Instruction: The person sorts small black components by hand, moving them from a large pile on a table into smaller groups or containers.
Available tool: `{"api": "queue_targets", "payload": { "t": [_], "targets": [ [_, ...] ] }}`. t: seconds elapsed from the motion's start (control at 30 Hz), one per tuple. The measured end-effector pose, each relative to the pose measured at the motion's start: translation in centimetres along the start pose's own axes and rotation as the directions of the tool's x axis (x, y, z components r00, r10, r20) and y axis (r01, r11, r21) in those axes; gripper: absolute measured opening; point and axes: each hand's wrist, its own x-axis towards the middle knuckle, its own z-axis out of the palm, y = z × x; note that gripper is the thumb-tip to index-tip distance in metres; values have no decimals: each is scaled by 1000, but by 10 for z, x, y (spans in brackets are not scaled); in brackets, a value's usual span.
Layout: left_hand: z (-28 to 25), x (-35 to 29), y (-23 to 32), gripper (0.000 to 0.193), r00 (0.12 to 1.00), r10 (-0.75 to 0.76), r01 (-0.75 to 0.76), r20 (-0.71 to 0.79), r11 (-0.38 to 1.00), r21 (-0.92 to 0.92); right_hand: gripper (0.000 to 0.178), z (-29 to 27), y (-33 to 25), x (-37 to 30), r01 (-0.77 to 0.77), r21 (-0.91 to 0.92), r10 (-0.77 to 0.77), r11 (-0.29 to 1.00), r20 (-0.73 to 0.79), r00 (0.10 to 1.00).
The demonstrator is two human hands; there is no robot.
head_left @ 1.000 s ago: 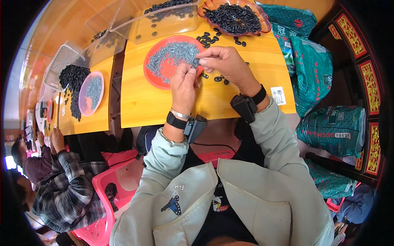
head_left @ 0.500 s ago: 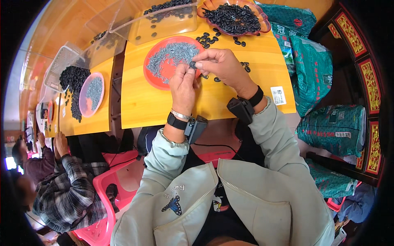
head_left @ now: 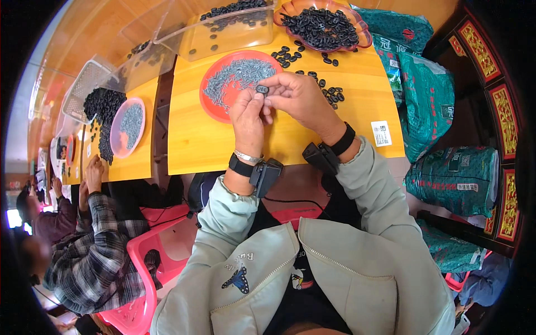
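A small black oval plastic piece [head_left: 262, 89] is pinched between the fingertips of both hands, above the right edge of a round red plate [head_left: 219, 113]. My left hand [head_left: 248, 117] holds it from below with closed fingers. From the right, my right hand [head_left: 304, 100] grips it with thumb and forefinger. Grey metal screw-like pieces [head_left: 240, 73] lie spread over the plate. Loose black oval pieces [head_left: 333, 96] are scattered on the yellow table [head_left: 212, 148] beside and beyond my right hand. Whether a metal piece is in the held one cannot be made out.
Behind the plate stand a clear plastic bin [head_left: 229, 42] and a scalloped tray [head_left: 365, 39] heaped with black pieces. Green bags [head_left: 427, 100] line the right side. At the left, a person in a plaid sleeve [head_left: 103, 218] sits at another table with a pink bowl [head_left: 115, 139].
The black piece has turned so that its flat face shows, still between both hands. My right hand has shifted slightly down. At the left, the other person's hand has moved.
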Motion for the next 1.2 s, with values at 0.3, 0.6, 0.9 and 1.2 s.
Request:
{"api": "queue_targets", "payload": {
  "t": [0.3,0.6,0.9,1.2],
  "targets": [
    [0,-3,7,16,991,-32,27,132,999,38,22,-8,-11,-3,22,-29,-22,999,3,1000],
    [-11,1,8,13,969,28,-90,246,966,244,25,-20,-16,-1,-154,185,137,970,103,985],
    [-4,2,16,23,822,445,-561,356,520,645,28,-28,-17,-2,-285,300,242,910,172,955],
    [-2,-2,3,24,863,456,-492,217,664,563,30,-18,-20,0,-148,194,117,970,161,980]
  ]
}}
